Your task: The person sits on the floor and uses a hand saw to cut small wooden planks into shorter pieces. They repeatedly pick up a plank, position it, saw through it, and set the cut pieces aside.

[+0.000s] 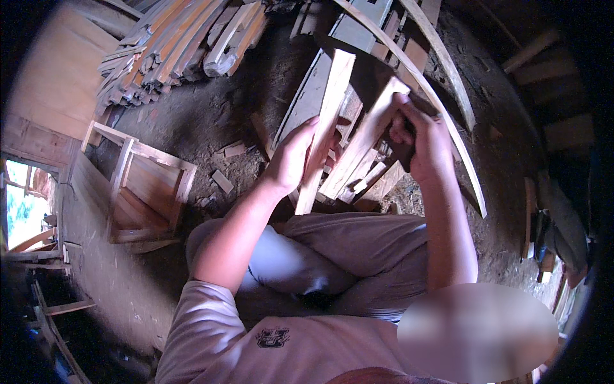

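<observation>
In front of my crossed legs I hold two pale wooden strips, both slanting away from me. My left hand wraps round the middle of the left wooden strip, its thumb along the near face and some fingers hidden behind. My right hand grips the far end of the right wooden strip, thumb near the end and fingers curled below. The two strips are apart, with a narrow gap between them. Behind and under them lie wood offcuts and a long grey board.
A large stack of wooden battens lies at the far left. Left of me stands a wooden frame. A long curved strip arcs past my right hand. Small wood blocks litter the dirt floor. More timber leans at the right.
</observation>
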### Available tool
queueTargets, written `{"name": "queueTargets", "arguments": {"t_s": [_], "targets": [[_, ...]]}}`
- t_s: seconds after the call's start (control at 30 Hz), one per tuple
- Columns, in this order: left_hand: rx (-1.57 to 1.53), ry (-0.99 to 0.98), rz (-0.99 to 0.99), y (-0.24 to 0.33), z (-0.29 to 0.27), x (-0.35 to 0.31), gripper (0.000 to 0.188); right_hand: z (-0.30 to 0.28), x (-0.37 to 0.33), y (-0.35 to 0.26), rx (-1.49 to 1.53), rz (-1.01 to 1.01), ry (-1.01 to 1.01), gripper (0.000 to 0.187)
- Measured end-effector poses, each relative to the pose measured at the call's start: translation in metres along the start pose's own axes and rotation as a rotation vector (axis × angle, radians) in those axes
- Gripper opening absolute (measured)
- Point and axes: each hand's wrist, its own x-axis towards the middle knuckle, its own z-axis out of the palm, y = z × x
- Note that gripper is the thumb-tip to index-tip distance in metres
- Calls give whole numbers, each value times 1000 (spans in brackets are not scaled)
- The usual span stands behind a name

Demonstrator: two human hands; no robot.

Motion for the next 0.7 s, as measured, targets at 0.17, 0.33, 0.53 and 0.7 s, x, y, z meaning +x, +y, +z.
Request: {"name": "queueTargets", "arguments": {"t_s": [0.17,0.33,0.53,0.7], "targets": [[-17,24,-17,-16,16,-2,51,13,-6,7,13,-2,-44,14],[-87,-261,-135,-16,15,-4,47,10,-5,5,-16,-15,-67,14],[-95,-185,-137,-19,21,-8,43,18,-9,2,-162,-61,29,18],[190,-131,-6,-21,25,-7,45,20,-10,3,-238,-118,56,21]]}}
